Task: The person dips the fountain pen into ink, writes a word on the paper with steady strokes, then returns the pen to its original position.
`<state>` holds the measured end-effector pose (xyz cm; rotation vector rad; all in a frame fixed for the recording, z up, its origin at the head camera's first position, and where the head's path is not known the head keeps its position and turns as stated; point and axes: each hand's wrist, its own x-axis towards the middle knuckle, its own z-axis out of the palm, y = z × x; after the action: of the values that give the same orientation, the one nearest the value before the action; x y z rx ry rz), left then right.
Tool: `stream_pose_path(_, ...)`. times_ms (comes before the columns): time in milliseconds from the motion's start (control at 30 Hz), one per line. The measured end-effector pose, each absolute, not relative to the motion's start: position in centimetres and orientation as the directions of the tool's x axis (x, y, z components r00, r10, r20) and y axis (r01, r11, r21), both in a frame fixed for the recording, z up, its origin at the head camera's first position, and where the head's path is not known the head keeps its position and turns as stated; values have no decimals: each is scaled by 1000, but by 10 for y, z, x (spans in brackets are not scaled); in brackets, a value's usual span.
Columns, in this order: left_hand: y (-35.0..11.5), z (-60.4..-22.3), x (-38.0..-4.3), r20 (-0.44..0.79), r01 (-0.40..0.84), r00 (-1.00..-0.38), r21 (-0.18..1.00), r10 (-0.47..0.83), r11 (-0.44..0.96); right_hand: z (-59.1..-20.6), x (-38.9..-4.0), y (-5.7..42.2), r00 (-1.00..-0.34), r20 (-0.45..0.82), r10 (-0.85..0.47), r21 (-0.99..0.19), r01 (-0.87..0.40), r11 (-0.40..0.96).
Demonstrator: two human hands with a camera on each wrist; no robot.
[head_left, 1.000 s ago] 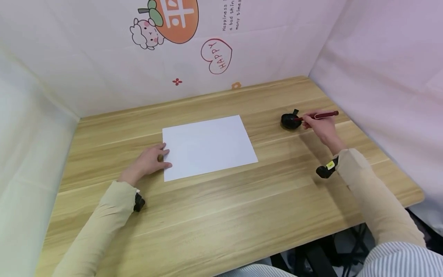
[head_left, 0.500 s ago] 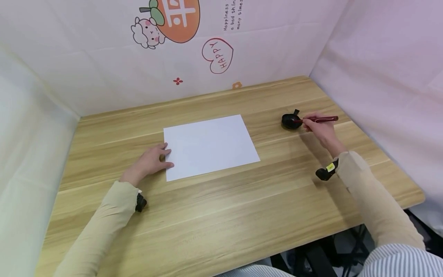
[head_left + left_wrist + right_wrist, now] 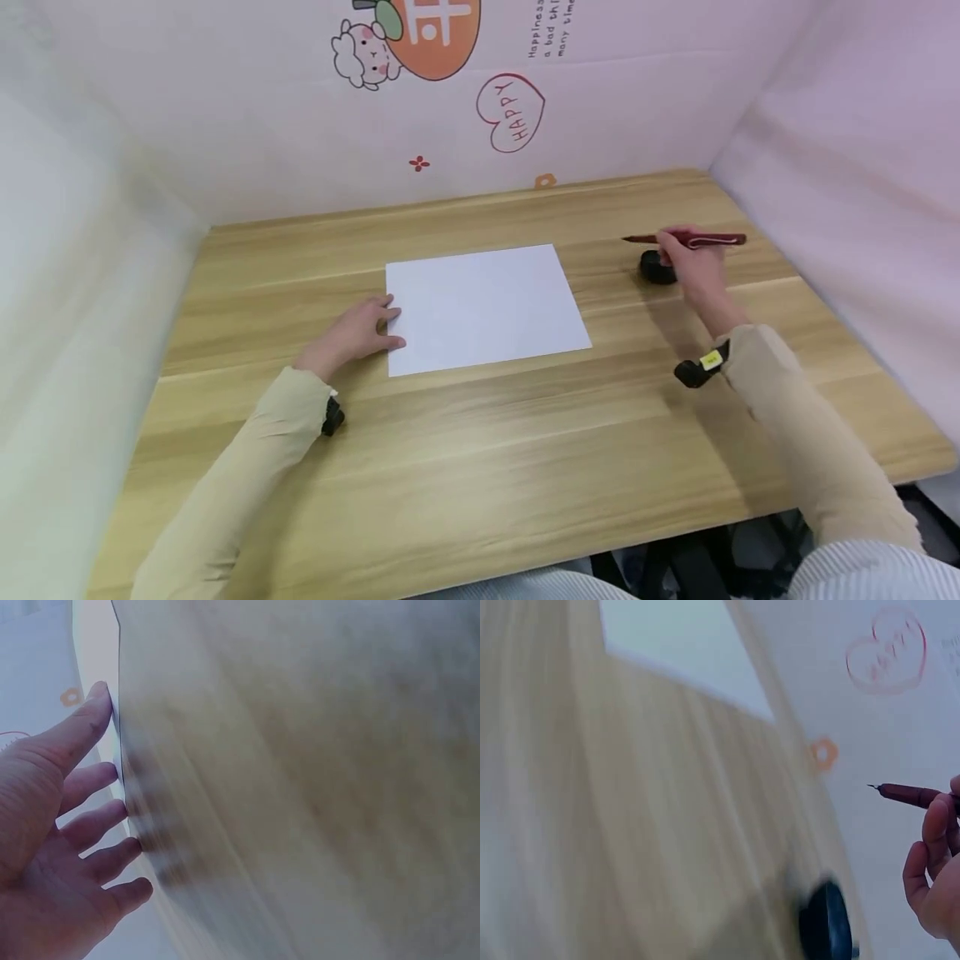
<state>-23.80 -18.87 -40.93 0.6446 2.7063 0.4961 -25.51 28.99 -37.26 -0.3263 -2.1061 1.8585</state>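
Observation:
A white sheet of paper (image 3: 487, 308) lies flat on the wooden table (image 3: 480, 450). My left hand (image 3: 352, 335) rests at its left edge, fingers spread and loosely extended, fingertips touching the paper. In the left wrist view, that hand's fingers (image 3: 94, 825) line the sheet's edge. Farther right, my right hand (image 3: 693, 262) pinches a dark red pen (image 3: 705, 240) above the table, with its fine dark tip pointing left. Beneath that hand sits a small round black pot (image 3: 657, 268), partly hidden by the hand; it also shows at the bottom of the right wrist view.
A white printed cloth (image 3: 300, 150) hangs along the table's back edge. Pale curtains close off the left and right sides. Black wrist cameras (image 3: 697, 372) sit on both forearms. Dark frame parts show below the table's front edge.
The right hand has lifted the pen out of the black pot, and its tip now points left above the table. The left hand stays at the paper's edge. The head view has shifted slightly.

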Motion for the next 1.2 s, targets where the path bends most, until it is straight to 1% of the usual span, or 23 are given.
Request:
stream_pose_path(133, -189, -410, -240, -225, 356, -856, 398, 466, 845, -367, -272, 228, -950, 90, 299, -982, -35, 185)
stream_pose_path(200, -190, -410, -241, -232, 344, -858, 403, 459, 848, -370, -280, 192, -964, 96, 246, -973, -40, 225)
stream_pose_path(367, -190, -411, -243, -241, 330, -858, 418, 454, 846, -384, -292, 104, -983, 103, 149, -964, -62, 258)
stream_pose_path(467, -190, -411, -245, -249, 319, -859, 422, 447, 849, -392, -295, 62, -990, 98, 103, -954, -64, 294)
stream_pose_path(567, -191, -411, -246, -257, 310, -861, 418, 438, 854, -397, -295, 32, -995, 74, 63, -941, -49, 336)
stream_pose_path(700, -195, -412, -248, -265, 300, -863, 418, 431, 857, -402, -295, 7, -999, 44, 31, -936, -30, 352)
stream_pose_path(1067, -195, -412, -249, -275, 286, -865, 419, 420, 862, -408, -292, -1, -1000, 26, 6, -932, -22, 361)
stream_pose_path(1200, -195, -412, -248, -281, 283, -863, 421, 421, 862, -409, -291, -5, -1000, 15, 4, -919, -13, 393)
